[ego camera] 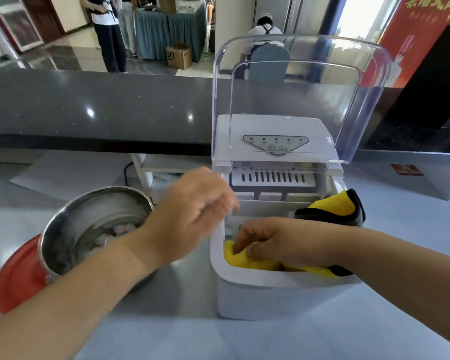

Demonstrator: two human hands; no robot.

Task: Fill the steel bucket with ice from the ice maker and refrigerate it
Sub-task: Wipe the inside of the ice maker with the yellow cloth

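Note:
The steel bucket (70,224) stands at the left on the counter with some ice cubes (120,229) at its bottom. The white ice maker (257,294) sits to its right, its clear lid (296,100) raised upright. My left hand (190,214) hovers, blurred, between the bucket and the ice maker's left wall, fingers curled; whether it holds anything is unclear. My right hand (276,242) reaches inside the ice maker's bin and presses on a yellow and black cloth (333,206) that drapes over the right rim.
A red lid (16,279) lies under the bucket's left side. A dark raised counter ledge (89,107) runs behind. A white rack (156,167) stands behind the bucket. Two people and a cardboard box (178,57) are in the room beyond.

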